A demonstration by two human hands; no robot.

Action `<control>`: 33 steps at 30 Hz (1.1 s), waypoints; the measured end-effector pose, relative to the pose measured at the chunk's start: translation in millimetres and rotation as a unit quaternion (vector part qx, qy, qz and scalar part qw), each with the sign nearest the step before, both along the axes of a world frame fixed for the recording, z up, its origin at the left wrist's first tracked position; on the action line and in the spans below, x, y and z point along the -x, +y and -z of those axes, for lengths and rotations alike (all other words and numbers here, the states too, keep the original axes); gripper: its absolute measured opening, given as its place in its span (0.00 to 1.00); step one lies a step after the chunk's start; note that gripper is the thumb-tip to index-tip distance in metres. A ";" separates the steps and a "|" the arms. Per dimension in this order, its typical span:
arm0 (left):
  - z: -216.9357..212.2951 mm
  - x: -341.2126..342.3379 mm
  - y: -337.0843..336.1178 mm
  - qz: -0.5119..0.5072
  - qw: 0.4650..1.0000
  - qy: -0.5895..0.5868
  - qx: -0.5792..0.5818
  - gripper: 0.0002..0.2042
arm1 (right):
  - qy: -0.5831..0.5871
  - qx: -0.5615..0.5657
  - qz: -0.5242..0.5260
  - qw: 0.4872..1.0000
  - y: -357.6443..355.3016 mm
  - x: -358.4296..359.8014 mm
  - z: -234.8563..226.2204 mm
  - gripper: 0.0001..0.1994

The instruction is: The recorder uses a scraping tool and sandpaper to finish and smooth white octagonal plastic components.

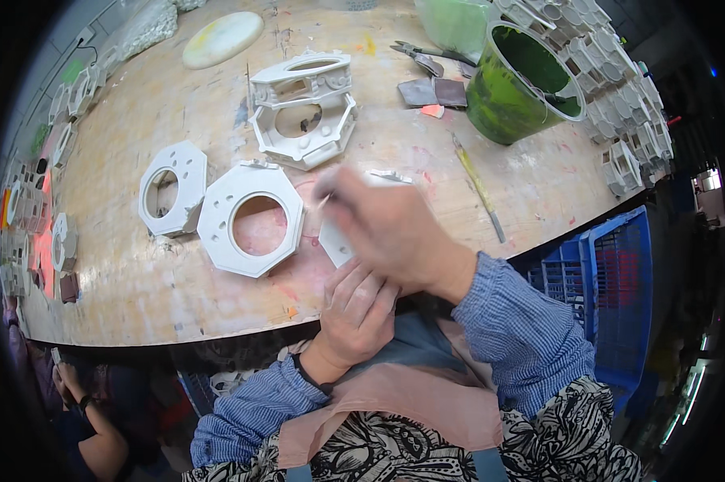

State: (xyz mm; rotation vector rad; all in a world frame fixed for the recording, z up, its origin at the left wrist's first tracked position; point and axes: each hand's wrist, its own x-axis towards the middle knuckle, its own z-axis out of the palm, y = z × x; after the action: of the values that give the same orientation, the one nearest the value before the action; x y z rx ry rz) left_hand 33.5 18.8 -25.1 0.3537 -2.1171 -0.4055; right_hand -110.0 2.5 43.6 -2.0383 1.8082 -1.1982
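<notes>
My left hand grips the lower edge of a white flat cast piece at the near edge of the wooden table. My right hand lies over that piece, blurred, with its fingers pinched on a thin small tool whose tip shows near the piece's top left. Most of the white piece is hidden under my right hand.
Two white octagonal rings lie left of my hands, and a stacked white octagonal frame stands behind. A green bucket, pliers, a thin stick and a pale disc are farther back. A blue crate stands at right.
</notes>
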 end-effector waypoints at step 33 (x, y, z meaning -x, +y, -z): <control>-21.3 11.5 -7.9 0.001 0.979 -0.201 0.016 0.19 | 0.218 -0.013 0.014 0.976 39.6 52.6 -11.0 0.07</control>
State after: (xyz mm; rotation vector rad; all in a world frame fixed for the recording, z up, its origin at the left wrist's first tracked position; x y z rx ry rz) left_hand 22.0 10.9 -3.8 0.4428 -2.5146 -0.3194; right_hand -162.6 42.1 54.6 -2.4118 2.0226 -0.7638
